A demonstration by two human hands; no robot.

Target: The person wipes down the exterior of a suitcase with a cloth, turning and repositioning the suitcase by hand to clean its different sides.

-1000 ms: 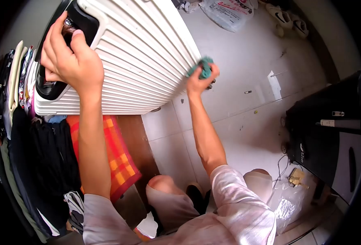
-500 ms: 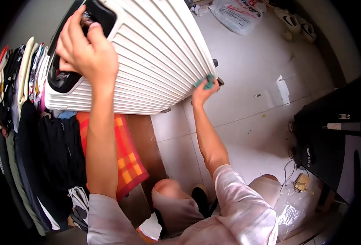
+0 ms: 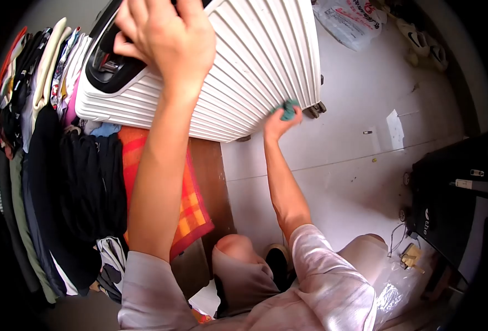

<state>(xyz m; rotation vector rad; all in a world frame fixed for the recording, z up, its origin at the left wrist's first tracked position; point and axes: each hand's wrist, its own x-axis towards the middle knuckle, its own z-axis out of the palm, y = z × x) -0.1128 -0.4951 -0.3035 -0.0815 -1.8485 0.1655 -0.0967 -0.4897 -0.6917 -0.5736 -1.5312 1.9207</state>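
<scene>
A white ribbed suitcase (image 3: 255, 60) stands tilted at the upper middle, with a black handle panel (image 3: 107, 65) on its side and wheels (image 3: 314, 109) at its lower right corner. My left hand (image 3: 172, 38) is at the black panel, its fingers curled over the handle area; the fingertips are cut off by the top edge of the view. Against the suitcase's lower ribbed edge, my right hand (image 3: 280, 122) holds a crumpled green cloth (image 3: 289, 109), fingers closed round it.
Clothes (image 3: 40, 182) hang and lie at the left beside a red-orange checked cloth (image 3: 191, 201). A black suitcase (image 3: 448, 187) stands at the right. A plastic bag (image 3: 351, 23) and shoes (image 3: 418, 41) lie on the tiled floor at the upper right.
The suitcase has swung and shifted right in view, showing more of its wheels. My left hand has moved up and right with it. My right hand, with the green cloth, has shifted slightly along the lower edge.
</scene>
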